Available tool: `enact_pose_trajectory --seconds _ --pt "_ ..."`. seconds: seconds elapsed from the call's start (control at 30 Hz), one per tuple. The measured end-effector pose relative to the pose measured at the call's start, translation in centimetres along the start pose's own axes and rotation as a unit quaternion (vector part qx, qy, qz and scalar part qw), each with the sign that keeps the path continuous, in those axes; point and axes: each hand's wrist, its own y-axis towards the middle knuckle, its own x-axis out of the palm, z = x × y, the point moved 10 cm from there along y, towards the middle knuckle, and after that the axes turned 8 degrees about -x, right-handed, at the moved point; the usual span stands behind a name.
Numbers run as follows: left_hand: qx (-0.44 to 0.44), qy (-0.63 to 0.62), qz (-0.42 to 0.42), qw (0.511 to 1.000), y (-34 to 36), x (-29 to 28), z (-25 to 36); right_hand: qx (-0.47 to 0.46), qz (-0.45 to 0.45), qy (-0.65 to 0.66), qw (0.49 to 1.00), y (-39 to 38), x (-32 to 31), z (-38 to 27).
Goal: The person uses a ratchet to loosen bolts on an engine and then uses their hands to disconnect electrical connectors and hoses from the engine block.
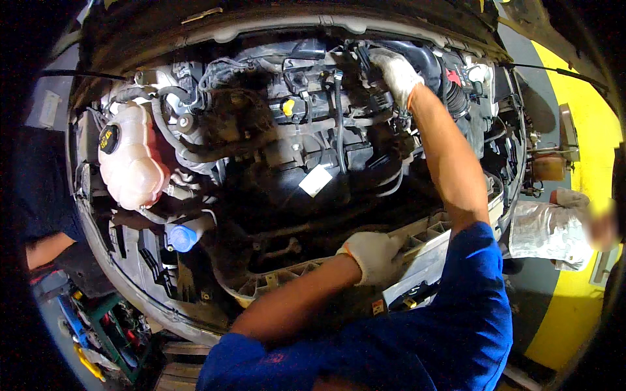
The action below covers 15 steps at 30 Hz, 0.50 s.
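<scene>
My right hand [396, 73], in a white glove, reaches into the top right of the engine bay beside a black corrugated intake hose [454, 98]; its fingertips are lost among dark parts, so I cannot see what they touch. My left hand [370, 257], also gloved, rests on the pale ribbed front crossmember [424, 238], its fingers not clearly visible. Between my arms lies the engine [313, 130], with a yellow cap [287, 106], a vertical black hose and a white label [315, 180].
A pink coolant tank [130, 169] and a blue cap [182, 238] sit left. A raised hood [274, 16] spans the top. Another person's arm [49, 247] is at far left, above a tool cart [116, 332]. At right, a person in light clothing [548, 228] is beside yellow floor marking [564, 326].
</scene>
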Motion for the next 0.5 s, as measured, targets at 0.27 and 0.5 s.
enact_pose_trajectory --seconds 0.27,0.5 --pt "-0.155 0.162 0.178 0.958 4.0 -12.2 -6.0 -0.066 -0.101 -0.471 0.874 6.2 0.6 0.6" --pt "-0.211 0.312 0.349 0.858 8.4 -21.8 -14.9 -0.065 -0.264 -0.451 0.85 3.4 3.4 1.1"
